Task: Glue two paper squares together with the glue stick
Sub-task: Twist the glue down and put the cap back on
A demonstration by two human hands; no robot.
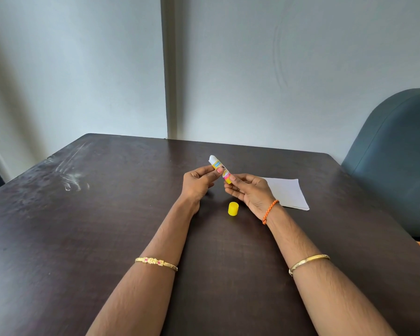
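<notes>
With both forearms reaching in from the near edge of the dark wooden table [83, 226], each carrying a gold bangle, the work sits at mid-table. Nearest the wearer, between the two wrists, a yellow cap [233, 209] stands on the tabletop by itself, apart from both hands; glue stick is therefore uncapped.

Just beyond the cap, the glue stick [220, 169] is held off the table, tilted, white glue end up and to the left, yellow base down and to the right. Left hand [199, 181] pinches the barrel near its upper part, thumb and fingers closed on the label. Right hand [249, 190], with an orange braided band at the wrist, has its fingertips closed on the yellow base. A length of white glue shows above the barrel.

Judgement: step in hand is preparing the stick, most likely twisting the base to set how much glue stands out. No glue on paper yet.

Farther right, partly behind the right hand, white paper [289, 192] lies flat on the table. It looks like stacked sheets, but I cannot tell how many.

Next move calls for: free one hand, separate one square, steady it flat, rub the glue end across its face, then align the second square on top and press.

Beyond: pale wall, blue-grey chair back [393, 151] at right.
</notes>
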